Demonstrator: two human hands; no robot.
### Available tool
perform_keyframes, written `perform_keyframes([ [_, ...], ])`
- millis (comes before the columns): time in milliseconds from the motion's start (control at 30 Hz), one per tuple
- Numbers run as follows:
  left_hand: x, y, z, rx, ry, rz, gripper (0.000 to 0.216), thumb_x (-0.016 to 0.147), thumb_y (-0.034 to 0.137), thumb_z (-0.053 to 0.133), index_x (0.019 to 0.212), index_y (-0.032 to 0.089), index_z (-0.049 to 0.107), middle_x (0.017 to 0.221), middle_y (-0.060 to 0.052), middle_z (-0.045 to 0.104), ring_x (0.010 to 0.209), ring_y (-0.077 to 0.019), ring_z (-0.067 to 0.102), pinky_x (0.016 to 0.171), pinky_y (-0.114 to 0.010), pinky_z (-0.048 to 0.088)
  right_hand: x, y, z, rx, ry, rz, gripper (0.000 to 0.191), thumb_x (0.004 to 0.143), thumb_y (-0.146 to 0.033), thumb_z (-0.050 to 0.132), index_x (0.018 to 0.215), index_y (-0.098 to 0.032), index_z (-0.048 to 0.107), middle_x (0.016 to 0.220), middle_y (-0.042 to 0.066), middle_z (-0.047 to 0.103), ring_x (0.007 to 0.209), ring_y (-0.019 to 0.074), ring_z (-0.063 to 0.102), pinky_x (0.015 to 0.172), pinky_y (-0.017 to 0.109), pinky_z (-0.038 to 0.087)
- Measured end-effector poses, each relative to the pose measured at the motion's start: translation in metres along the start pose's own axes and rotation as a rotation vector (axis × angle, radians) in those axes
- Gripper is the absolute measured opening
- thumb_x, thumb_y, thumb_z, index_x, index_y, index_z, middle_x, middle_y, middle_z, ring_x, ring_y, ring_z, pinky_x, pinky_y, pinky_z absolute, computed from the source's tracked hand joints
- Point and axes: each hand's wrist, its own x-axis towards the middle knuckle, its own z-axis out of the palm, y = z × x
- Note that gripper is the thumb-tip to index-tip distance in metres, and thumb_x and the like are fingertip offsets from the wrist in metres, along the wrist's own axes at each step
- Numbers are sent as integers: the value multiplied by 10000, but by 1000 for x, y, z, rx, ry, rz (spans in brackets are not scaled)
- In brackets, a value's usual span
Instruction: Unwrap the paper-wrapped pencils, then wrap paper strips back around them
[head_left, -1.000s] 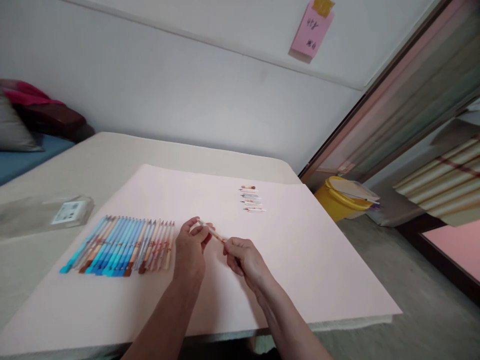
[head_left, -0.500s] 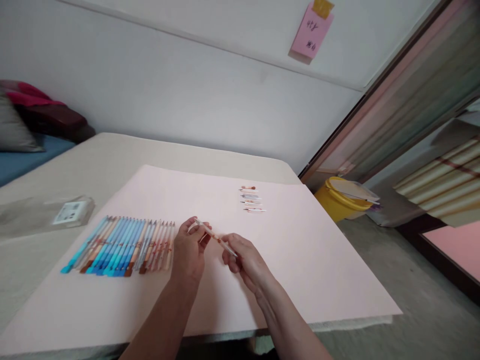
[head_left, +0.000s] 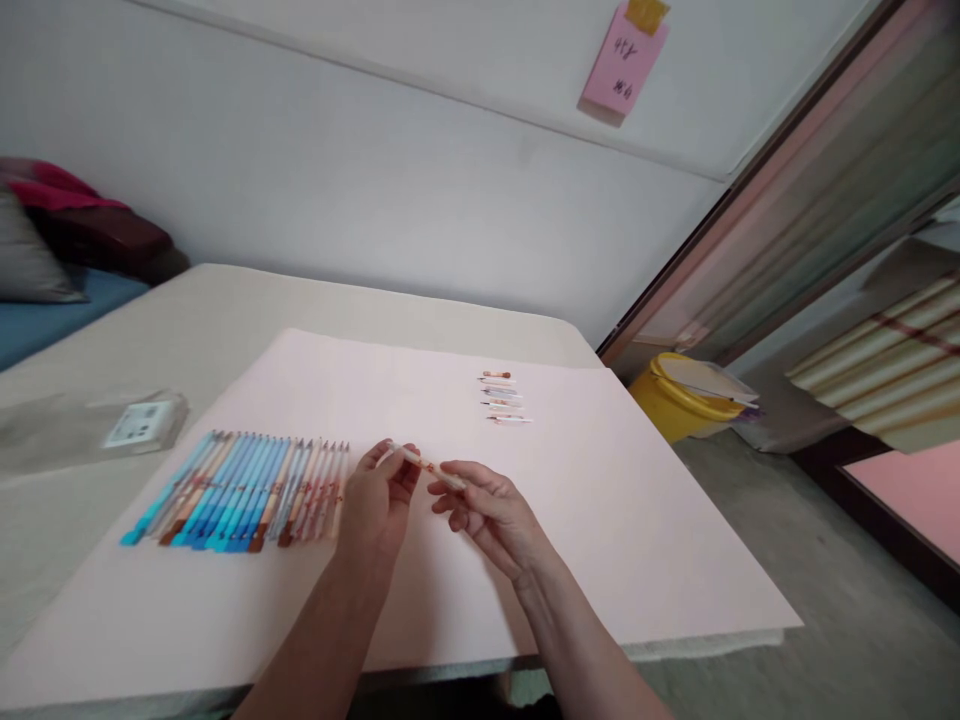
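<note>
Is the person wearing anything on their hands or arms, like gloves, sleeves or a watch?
No. The left hand and the right hand are bare, without gloves, and no rings show. Both forearms are uncovered down to the bottom edge of the picture: no sleeves, watch or bracelet can be seen.

One head-worn camera looks forward and down, close above the hands (head_left: 379, 500), across the table (head_left: 247, 300) toward the wall (head_left: 337, 180).
</note>
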Motion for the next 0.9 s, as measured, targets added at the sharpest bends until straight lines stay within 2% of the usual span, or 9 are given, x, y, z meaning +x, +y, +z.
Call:
perform_keyframes([
  [267, -2, 4, 2, 32, -20, 34, 181, 689, -8, 596, 791, 136, 558, 723, -30, 617, 696, -122, 628, 662, -232, 519, -2, -2, 2, -25, 28, 1, 298, 720, -270, 719, 988, -157, 656, 919, 119, 698, 793, 183, 658, 645, 241, 450],
  [367, -4, 6, 3, 94, -44, 38, 176, 711, 19, 591, 834, 142, 558, 744, -53, 637, 695, -125, 627, 647, -233, 514, -2, -4, 1, -104, 24, -3, 282, 754, -326, 671, 965, -140, 653, 921, 126, 691, 773, 184, 649, 624, 248, 431],
  [433, -6, 6, 3, 146, -51, 50, 206, 721, 38, 592, 890, 150, 559, 794, -71, 655, 719, -132, 631, 652, -244, 513, 0, -3, 0, -200, 71, -1, 251, 767, -336, 644, 916, -135, 650, 855, 108, 695, 703, 162, 634, 586, 236, 405],
  [533, -9, 5, 4, 224, -49, 58, 265, 729, 75, 602, 974, 162, 551, 899, -98, 668, 761, -143, 634, 666, -265, 509, 2, -1, 0, -381, 142, 23, 158, 710, -242, 674, 827, -145, 630, 691, 45, 686, 556, 106, 565, 510, 204, 334],
  [667, -9, 1, 3, 356, -39, 71, 324, 731, 132, 608, 1044, 170, 533, 1024, -122, 649, 846, -155, 621, 735, -303, 491, 6, 7, 3, -486, 119, 69, 144, 677, -161, 636, 818, -155, 605, 625, 8, 663, 499, 82, 508, 463, 190, 279],
  [733, -9, 1, 3, 502, 46, 197, 371, 728, 166, 613, 1086, 187, 519, 1114, -118, 612, 966, -171, 589, 815, -329, 465, 9, 13, 4, -502, 140, 81, 144, 675, -158, 610, 818, -152, 594, 608, 2, 649, 465, 76, 476, 430, 190, 259],
  [800, -12, 3, 5, 687, 142, 412, 414, 733, 200, 607, 1132, 212, 500, 1200, -102, 561, 1061, -180, 543, 880, -342, 431, 14, 21, 3, -531, 185, 89, 142, 665, -152, 592, 807, -151, 582, 578, -9, 624, 436, 79, 449, 402, 195, 256],
  [867, -18, 3, 8, 856, 113, 597, 391, 755, 218, 574, 1139, 231, 503, 1202, -79, 558, 1065, -178, 539, 892, -340, 422, 22, 31, 2, -602, 219, 97, 138, 665, -144, 584, 802, -151, 583, 520, -34, 573, 415, 87, 439, 387, 202, 273],
  [900, -23, 2, 10, 924, 33, 639, 347, 769, 217, 549, 1115, 234, 522, 1155, -66, 587, 1033, -175, 556, 875, -333, 431, 26, 36, 2, -658, 222, 93, 119, 682, -148, 582, 801, -149, 590, 501, -43, 547, 418, 95, 446, 389, 208, 294],
])
